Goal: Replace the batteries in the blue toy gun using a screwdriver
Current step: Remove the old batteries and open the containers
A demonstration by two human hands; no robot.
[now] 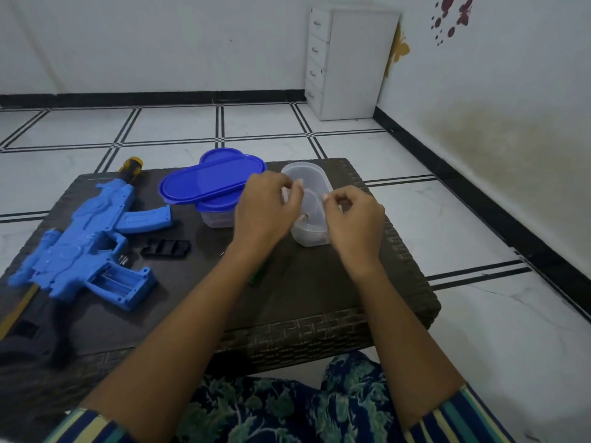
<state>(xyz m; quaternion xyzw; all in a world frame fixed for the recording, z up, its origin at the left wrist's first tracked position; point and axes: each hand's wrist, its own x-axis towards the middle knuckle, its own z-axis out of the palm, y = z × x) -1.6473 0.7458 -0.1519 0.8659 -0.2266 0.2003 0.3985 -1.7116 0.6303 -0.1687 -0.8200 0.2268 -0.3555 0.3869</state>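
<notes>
Blue toy gun [80, 247] lies on its side on the table [319, 298], battery bay open. Black cover [166, 249] sits just right of the gun. Further right are blue lids [211, 183], then a clear tub [311, 238]. Left hand [265, 209] and right hand [355, 219] hover over the tub, fingertips curled pinch-style; can't tell what they hold, if anything. Risk: a small part slips from the fingertips and rolls off onto the floor [479, 314]. Green item [257, 273] under the left arm is likely the screwdriver.

Both forearms reach forward, left hand [265, 207] and right hand [355, 222] close together, fingers curled inward
</notes>
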